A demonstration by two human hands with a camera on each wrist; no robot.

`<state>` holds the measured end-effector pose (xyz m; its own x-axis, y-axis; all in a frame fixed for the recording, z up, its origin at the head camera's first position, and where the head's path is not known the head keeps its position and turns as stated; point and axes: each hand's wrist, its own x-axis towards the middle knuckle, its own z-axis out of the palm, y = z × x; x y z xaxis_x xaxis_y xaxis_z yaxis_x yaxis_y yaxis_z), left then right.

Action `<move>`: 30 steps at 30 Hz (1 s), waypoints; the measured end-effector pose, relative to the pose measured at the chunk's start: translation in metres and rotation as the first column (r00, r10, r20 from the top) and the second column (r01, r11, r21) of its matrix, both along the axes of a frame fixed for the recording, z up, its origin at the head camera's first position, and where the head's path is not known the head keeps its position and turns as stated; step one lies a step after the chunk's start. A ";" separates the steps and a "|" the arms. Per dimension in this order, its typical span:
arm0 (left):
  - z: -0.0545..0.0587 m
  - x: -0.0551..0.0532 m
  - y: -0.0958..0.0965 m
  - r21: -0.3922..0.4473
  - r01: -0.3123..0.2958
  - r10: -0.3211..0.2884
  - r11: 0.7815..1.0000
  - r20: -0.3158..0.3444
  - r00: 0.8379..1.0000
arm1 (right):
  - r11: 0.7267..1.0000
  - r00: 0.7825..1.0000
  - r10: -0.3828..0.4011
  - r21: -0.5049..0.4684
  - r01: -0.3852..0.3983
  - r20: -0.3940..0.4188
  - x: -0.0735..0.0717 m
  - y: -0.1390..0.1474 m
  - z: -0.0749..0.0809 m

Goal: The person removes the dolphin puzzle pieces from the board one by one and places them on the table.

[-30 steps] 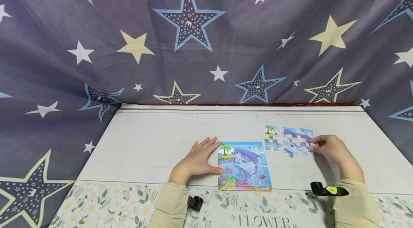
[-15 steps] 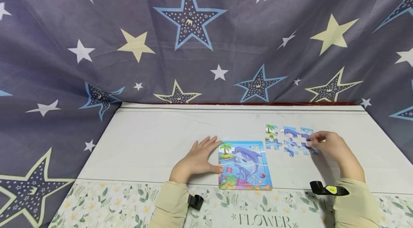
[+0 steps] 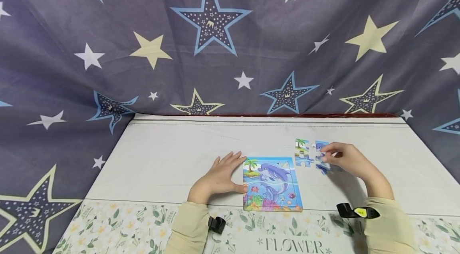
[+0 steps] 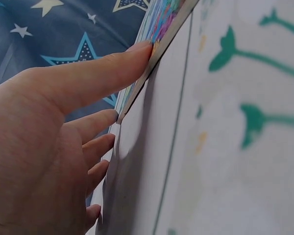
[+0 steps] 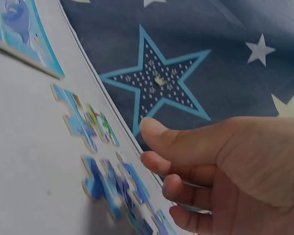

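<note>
A dolphin puzzle board (image 3: 272, 182) with a palm and sea scene lies flat on the white tabletop. My left hand (image 3: 217, 178) rests at its left edge, fingers spread; the left wrist view shows the thumb (image 4: 108, 73) touching the board's edge. Loose dolphin jigsaw pieces lie to the right: a palm-tree piece (image 3: 301, 144), a blue piece (image 3: 304, 161) and dolphin pieces (image 3: 322, 169). My right hand (image 3: 346, 160) hovers over them, thumb and forefinger a little apart. In the right wrist view, nothing shows between the fingers of that hand (image 5: 215, 171). It hides the rightmost pieces in the head view.
A white cloth (image 3: 172, 154) covers the table, with a flowered strip (image 3: 122, 226) along the front. Behind and at the sides hangs a dark star-patterned curtain (image 3: 251, 66). Black cameras are strapped to both wrists.
My right hand has moved left, from the rightmost column of pieces to the middle column. My left hand and the board stay in place.
</note>
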<state>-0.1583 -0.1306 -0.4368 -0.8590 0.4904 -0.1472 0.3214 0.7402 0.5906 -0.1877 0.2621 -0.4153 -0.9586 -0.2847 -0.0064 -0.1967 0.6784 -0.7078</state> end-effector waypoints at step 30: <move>0.001 0.001 0.001 -0.011 -0.010 0.010 1.000 0.000 1.000 | 0.949 0.951 0.308 -0.059 -0.310 -0.035 0.010 -0.088 0.009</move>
